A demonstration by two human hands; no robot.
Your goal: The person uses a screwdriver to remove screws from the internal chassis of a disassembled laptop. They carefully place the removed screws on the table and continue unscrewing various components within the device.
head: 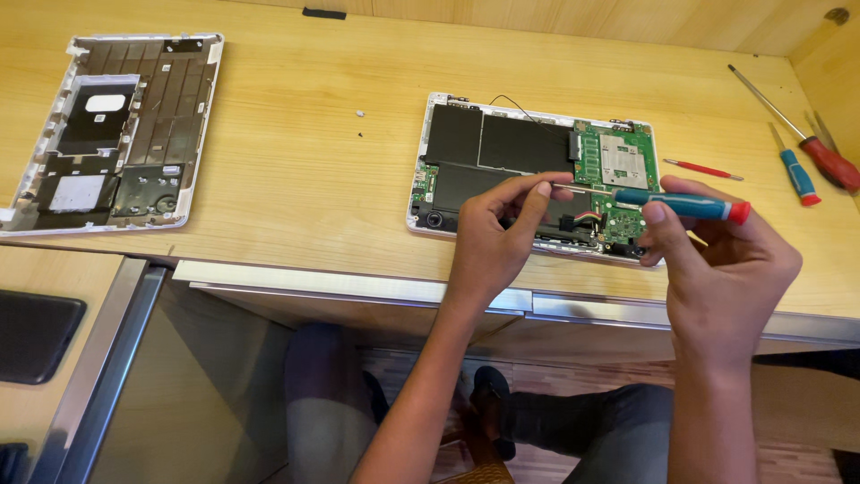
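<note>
Two halves lie apart: bottom cover already off, opened laptop still populated; right hand fingers grip a blue screwdriver, left hand fingers pinch its tip.

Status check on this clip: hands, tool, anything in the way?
Right hand grips blue-handled screwdriver, held level. Left hand pinches its tip above open laptop base. Spare screwdrivers off right, detached cover far left; nothing blocking.

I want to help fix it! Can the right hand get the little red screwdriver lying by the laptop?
Probably not right away: the right hand already holds a blue-handled screwdriver. The path to the small red screwdriver looks free.
</note>
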